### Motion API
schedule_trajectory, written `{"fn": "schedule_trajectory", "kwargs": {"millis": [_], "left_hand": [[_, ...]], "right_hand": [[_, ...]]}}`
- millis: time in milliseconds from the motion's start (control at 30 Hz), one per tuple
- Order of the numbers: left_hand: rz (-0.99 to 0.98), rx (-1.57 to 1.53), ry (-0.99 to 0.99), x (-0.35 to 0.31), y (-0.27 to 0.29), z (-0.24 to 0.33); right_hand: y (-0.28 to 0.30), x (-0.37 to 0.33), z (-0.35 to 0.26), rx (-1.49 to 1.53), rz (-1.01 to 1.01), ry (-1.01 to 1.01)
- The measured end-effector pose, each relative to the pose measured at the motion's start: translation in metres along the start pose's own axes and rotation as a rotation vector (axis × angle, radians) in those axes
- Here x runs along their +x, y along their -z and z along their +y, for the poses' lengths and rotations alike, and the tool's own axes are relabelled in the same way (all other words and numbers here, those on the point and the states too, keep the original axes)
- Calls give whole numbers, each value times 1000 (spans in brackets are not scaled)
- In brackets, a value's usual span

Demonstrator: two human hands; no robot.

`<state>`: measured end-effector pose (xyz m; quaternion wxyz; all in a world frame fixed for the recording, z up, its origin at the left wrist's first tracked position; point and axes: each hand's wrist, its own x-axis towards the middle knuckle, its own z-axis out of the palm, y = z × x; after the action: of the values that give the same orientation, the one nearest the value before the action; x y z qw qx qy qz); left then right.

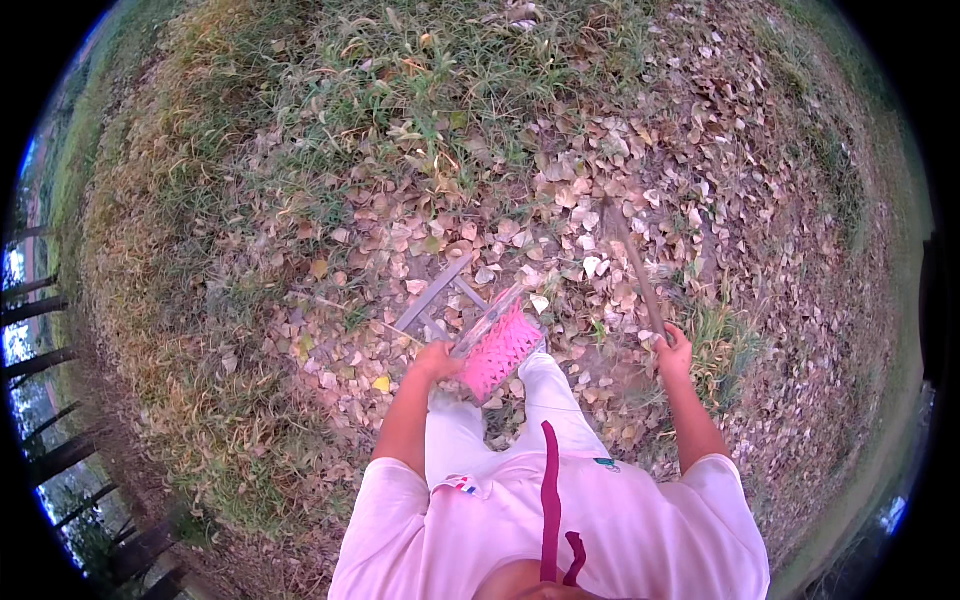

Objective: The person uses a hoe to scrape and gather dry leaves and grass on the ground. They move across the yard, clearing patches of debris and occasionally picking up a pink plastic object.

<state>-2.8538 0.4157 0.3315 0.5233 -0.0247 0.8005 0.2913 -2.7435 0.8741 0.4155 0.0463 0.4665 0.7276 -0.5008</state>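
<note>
Clock directions are read from the centre of my head-camera view, 12 at the top.

Left hand (436, 362): at 7 o'clock. I see its fingers curled against the left edge of a small stool with a pink woven seat and a grey straight-barred frame (500, 352). The fingertips are hidden, so I cannot tell the exact finger spacing. The stool lies just off centre toward 6 o'clock, in front of the person's white trousers (562, 395). It is tilted, with its grey bars (432, 292) extending toward 10 o'clock. I cannot tell whether any bar touches the ground.

Right hand (673, 355): between 3 and 4 o'clock, well apart from the stool. I see its fingers closed around the near end of a long, slim, brown stick (640, 270). From the hand, the stick points toward 11 o'clock. Its far end is darker and blurred; I cannot tell whether it contacts the ground.

Surroundings: dry, pale brown fallen leaves (570, 190) cover the ground about the stick. Green grass (440, 80) grows at 12 o'clock. One bright yellow leaf (381, 383) lies near 8 o'clock, beside the left forearm. Dark tree trunks (40, 365) stand at the 9 o'clock rim. A dark red strap (550, 490) hangs over the pale shirt (640, 510) at 6 o'clock.
</note>
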Motion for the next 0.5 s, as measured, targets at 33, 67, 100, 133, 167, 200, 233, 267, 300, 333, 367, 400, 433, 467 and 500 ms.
{"fn": "schedule_trajectory", "kwargs": {"millis": [33,67,100,133,167,200,233,267,300,333,367,400,433,467,500], "left_hand": [[73,99,30,18,17,13],[135,199,58,40,29,22],[206,297,79,56,43,34],[294,334,134,71,62,43],[386,370,190,84,81,49],[362,372,112,92,99,56],[337,372,36,98,116,61],[319,373,-45,105,136,64],[269,388,-85,111,150,63],[220,401,-124,115,160,57],[170,409,-159,118,170,44],[97,366,-259,112,180,32],[38,393,-273,106,190,19],[-24,419,-291,90,202,14],[-76,513,-306,76,209,-13]], "right_hand": [[4,5,1,22,62,-17],[8,10,7,37,130,-43],[11,13,10,40,152,-72],[13,14,14,43,175,-103],[12,16,18,48,193,-130],[12,14,23,72,218,-103],[10,7,28,62,233,-139],[1,-2,22,58,247,-169],[-5,-15,14,49,268,-195],[-14,-22,28,66,278,-181],[-32,-37,19,97,309,-229],[-52,-55,5,129,346,-279],[-72,-70,-10,160,380,-325],[-90,-87,-23,186,400,-366],[-112,-99,-37,214,405,-397]]}}
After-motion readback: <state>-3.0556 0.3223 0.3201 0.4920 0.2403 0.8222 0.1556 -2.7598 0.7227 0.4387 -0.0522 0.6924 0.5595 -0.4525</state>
